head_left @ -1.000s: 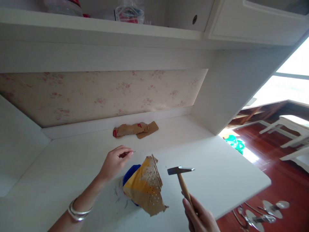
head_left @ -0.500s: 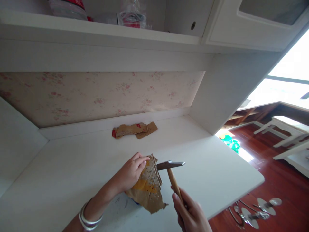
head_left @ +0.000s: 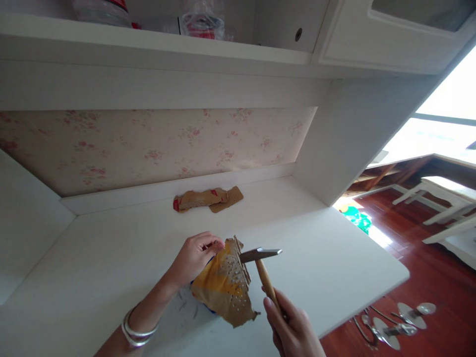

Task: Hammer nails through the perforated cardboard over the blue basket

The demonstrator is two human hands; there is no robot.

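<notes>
My right hand (head_left: 293, 325) grips the wooden handle of a hammer (head_left: 263, 267). The hammer's metal head is by the ragged right edge of a brown and yellow piece of cardboard (head_left: 223, 287), dotted with many small holes or specks. Something blue shows under the cardboard's left and lower edges. At the cardboard's upper left corner is my left hand (head_left: 197, 258), thumb and fingers curled together. What it pinches, if anything, is too small to make out. Silver bangles circle the left wrist.
Torn cardboard strips (head_left: 206, 199) lie near the back of the white desk (head_left: 122, 263). Above runs a white shelf (head_left: 156, 44) holding plastic-wrapped things. Side panels stand left and right. Beyond the desk's right edge, metal and glass fittings (head_left: 394, 327) rest on the red wood floor.
My left hand has drawn back to the left off the cardboard, and its stretched fingers have curled together. The hammer has shifted very slightly left.
</notes>
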